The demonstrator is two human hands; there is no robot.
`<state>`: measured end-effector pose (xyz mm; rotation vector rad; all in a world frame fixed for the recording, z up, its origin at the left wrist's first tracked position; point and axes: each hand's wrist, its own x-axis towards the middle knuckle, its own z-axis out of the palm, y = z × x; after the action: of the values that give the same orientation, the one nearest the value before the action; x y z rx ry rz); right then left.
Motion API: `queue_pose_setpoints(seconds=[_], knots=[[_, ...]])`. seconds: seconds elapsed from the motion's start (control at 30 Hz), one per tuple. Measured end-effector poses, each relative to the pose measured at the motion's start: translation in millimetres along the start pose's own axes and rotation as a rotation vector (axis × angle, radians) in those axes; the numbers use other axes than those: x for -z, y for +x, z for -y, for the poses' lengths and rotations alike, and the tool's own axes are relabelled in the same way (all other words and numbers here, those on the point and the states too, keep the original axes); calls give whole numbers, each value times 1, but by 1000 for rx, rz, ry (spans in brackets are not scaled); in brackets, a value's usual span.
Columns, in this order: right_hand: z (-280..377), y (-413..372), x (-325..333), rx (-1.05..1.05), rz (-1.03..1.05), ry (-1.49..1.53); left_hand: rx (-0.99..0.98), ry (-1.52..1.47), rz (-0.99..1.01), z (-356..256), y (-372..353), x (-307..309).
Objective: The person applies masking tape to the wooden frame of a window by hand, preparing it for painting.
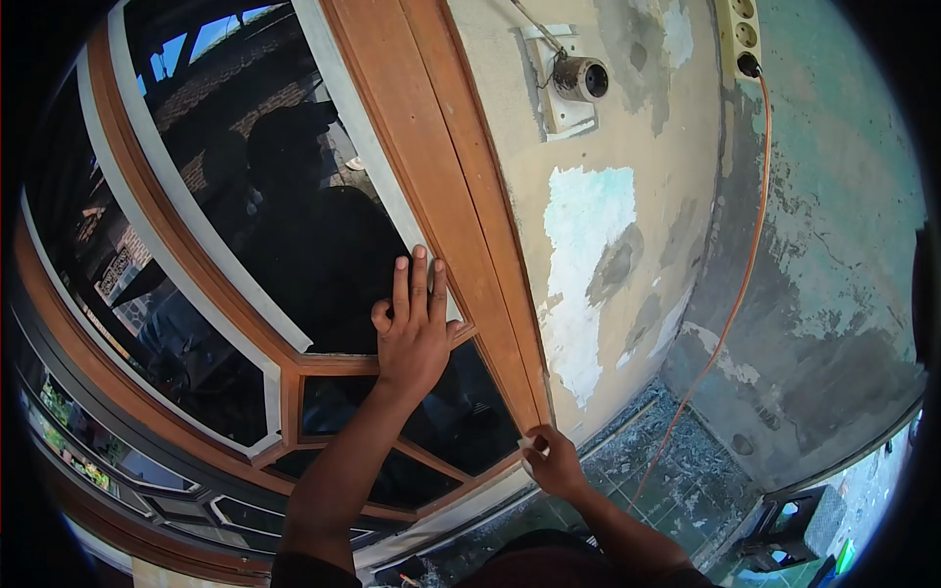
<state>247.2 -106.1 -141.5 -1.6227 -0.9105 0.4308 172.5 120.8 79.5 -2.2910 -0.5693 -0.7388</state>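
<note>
My left hand [416, 328] lies on a window with its fingers stretched out, pressing along the lower right edge of a dark glass pane [284, 245]. White masking tape [368, 127] lines the pane's border beside the brown wooden frame [421, 147]. Lower and to the right, my right hand [559, 465] is closed in a pinch at the frame's bottom corner. Between its fingers is a small pale piece [527, 446] that looks like masking tape; the fingers partly hide it.
Right of the frame stands a wall [588, 284] with peeling paint and a round socket [580, 78]. An orange cable [760, 216] hangs from a power strip [745, 37] down to the tiled, debris-strewn floor [676, 461]. A dark stool-like object [784, 529] sits lower right.
</note>
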Motion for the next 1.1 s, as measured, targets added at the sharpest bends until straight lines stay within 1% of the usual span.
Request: queue_pose_setpoints(seconds=[0.1, 0.17, 0.2, 0.3, 0.4, 0.5, 0.53, 0.63, 0.73, 0.83, 0.87, 0.93, 0.97, 1.03, 1.07, 1.1], knots=[[-39, -25, 18, -87, 11, -83, -73, 62, -37, -2, -3, -5], [-55, -37, 28, -128, 8, -100, -31, 18, -43, -8, -3, -3], [-58, -43, 30, -153, 8, -104, -15, -4, -41, -10, -4, -2], [-62, -52, 32, -177, 55, -148, -62, 81, -147, -22, 1, -6], [-56, -51, 28, -121, 130, -142, -142, 87, -230, -15, -2, -8], [-40, -51, 33, -91, 215, -133, -21, -7, -109, -4, -6, 4], [-42, -52, 35, -81, 226, -141, -47, 29, -155, -5, -8, 0], [-59, -57, 41, -123, 229, -137, -4, 15, -123, -15, -1, 5], [-67, -62, 49, -81, 235, -183, -94, 236, -148, -24, -2, 2], [-72, -61, 49, -58, 309, -173, -33, 158, -180, -36, 4, 7], [-70, -60, 45, -53, 337, -169, -42, 157, -177, -37, 4, 4], [-65, -61, 39, -51, 389, -171, 55, 103, -212, -37, -7, -4], [-61, -62, 36, -8, 369, -125, 105, 74, -236, -36, -13, -8], [-53, -59, 32, 87, 330, -39, 302, -138, -182, -49, -44, 7], [-46, -55, 34, 41, 317, -32, 389, -246, -160, -59, -68, 14], [-45, -52, 38, 32, 283, 34, 423, -343, -115, -72, -99, 19]])
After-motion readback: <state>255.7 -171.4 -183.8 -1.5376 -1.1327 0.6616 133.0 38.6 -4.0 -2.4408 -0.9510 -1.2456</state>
